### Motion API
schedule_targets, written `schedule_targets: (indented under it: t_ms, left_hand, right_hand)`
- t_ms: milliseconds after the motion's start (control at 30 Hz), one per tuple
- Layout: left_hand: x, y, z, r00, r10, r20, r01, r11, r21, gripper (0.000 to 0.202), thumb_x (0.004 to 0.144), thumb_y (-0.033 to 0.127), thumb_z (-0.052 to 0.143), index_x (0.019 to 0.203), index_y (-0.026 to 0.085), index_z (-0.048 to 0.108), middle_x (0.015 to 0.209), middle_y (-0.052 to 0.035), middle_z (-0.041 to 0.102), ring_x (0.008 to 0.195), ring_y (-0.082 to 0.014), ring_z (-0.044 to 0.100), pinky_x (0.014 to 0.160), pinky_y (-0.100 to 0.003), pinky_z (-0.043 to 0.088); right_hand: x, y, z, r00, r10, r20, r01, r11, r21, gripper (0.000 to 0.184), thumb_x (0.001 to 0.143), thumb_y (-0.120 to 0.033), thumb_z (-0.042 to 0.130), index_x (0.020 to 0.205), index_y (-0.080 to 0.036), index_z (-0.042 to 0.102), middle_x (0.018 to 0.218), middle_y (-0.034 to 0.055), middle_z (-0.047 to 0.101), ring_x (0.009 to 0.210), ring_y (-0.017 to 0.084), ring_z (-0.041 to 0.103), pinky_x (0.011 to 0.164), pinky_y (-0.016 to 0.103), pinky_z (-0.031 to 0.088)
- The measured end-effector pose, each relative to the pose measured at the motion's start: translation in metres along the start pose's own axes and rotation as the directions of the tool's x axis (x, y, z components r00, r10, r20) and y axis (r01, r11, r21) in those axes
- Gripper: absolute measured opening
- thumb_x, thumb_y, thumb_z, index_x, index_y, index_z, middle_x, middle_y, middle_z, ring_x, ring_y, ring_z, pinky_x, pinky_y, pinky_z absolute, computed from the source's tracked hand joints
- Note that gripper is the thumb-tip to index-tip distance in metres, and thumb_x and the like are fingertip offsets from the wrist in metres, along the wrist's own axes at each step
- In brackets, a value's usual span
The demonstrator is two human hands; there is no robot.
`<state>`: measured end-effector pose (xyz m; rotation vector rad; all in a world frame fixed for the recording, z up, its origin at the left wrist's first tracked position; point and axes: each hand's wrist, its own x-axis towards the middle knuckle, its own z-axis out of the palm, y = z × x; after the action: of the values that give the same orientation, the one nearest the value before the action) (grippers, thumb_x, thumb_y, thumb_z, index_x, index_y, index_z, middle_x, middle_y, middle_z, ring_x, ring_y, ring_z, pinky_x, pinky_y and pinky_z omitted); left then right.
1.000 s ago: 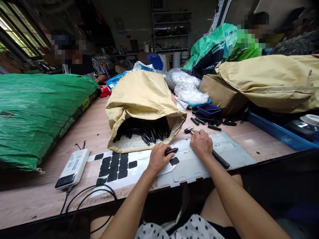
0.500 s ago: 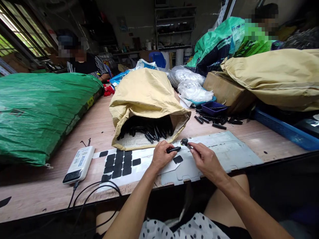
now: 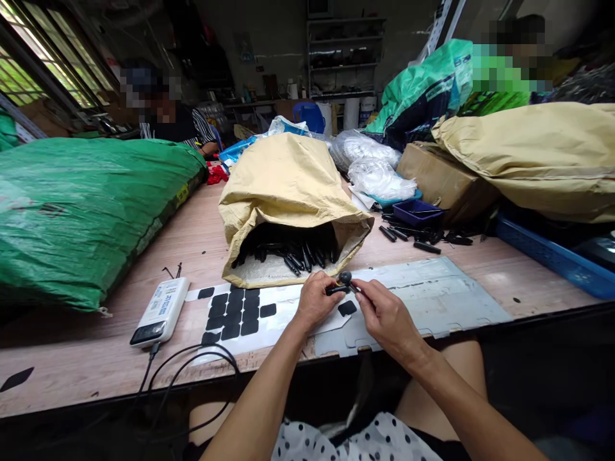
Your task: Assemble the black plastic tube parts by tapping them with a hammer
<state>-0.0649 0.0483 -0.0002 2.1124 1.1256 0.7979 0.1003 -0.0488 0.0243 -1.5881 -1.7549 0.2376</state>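
Observation:
My left hand (image 3: 313, 301) is closed around a short black tube-shaped piece (image 3: 337, 290), whose end points right. Between finger and thumb, my right hand (image 3: 387, 314) pinches a thin rod-like tool with a round black head (image 3: 344, 277). That head is right at the tube; whether they touch I cannot tell. Beneath both hands lie a grey board (image 3: 432, 291) and a white sheet (image 3: 278, 325) carrying rounded black squares (image 3: 234, 312). One loose black square (image 3: 346, 308) lies just below the hands. Behind them, a tan sack (image 3: 293, 179) opens toward me, showing several black tubes (image 3: 307, 256).
On the left are a green sack (image 3: 96, 211) and a white power bank (image 3: 161, 314) with a black cable (image 3: 202, 349). To the right stand a purple tray (image 3: 418, 212), loose black tubes (image 3: 426, 247), a cardboard box (image 3: 427, 176) and a blue basket (image 3: 552, 250). Two people sit beyond.
My right hand has moved left, bringing the tool's round head from beside the tube to right at its end. My left hand still holds the tube. The whole view has shifted slightly.

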Motion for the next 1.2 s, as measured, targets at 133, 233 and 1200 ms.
schedule_targets:
  t_ms: [133, 233, 1200]
  left_hand:
    - [-0.001, 0.002, 0.0, 1.0, -0.004, -0.01, 0.004, 1.0, 0.014, 0.004, 0.08, 0.021, 0.077, 0.079, 0.022, 0.073, 0.078, 0.0008, 0.057, 0.087, -0.0185, 0.056, 0.08, -0.031, 0.043]
    - [0.0, 0.0, 0.002, 1.0, -0.011, -0.009, 0.011, 1.0, 0.002, 0.01, 0.077, 0.02, 0.077, 0.087, 0.022, 0.075, 0.082, 0.0001, 0.06, 0.088, -0.0192, 0.057, 0.081, -0.032, 0.044]
    - [0.001, -0.001, -0.002, 0.998, 0.022, 0.058, -0.027, 0.996, 0.089, 0.033, 0.103, 0.033, 0.044, 0.089, 0.02, 0.07, 0.089, -0.0036, 0.062, 0.093, -0.0207, 0.056, 0.089, -0.036, 0.041]
  right_hand:
    - [0.002, -0.001, 0.004, 0.999, 0.035, 0.037, -0.033, 0.998, -0.045, 0.034, 0.1, -0.026, 0.042, 0.125, -0.023, 0.065, 0.104, 0.0065, 0.071, 0.095, 0.019, 0.068, 0.088, 0.032, 0.054]
    - [0.005, 0.009, -0.004, 0.999, 0.046, -0.028, -0.047, 0.998, -0.045, 0.034, 0.1, -0.028, 0.044, 0.127, -0.023, 0.065, 0.109, 0.0065, 0.072, 0.098, 0.019, 0.068, 0.089, 0.031, 0.053]
    - [0.042, 0.082, 0.006, 0.958, 0.202, -0.203, -0.287, 0.702, -0.652, 0.032, 0.097, -0.025, 0.05, 0.125, -0.02, 0.066, 0.104, 0.0103, 0.062, 0.093, 0.022, 0.052, 0.07, 0.034, 0.028]
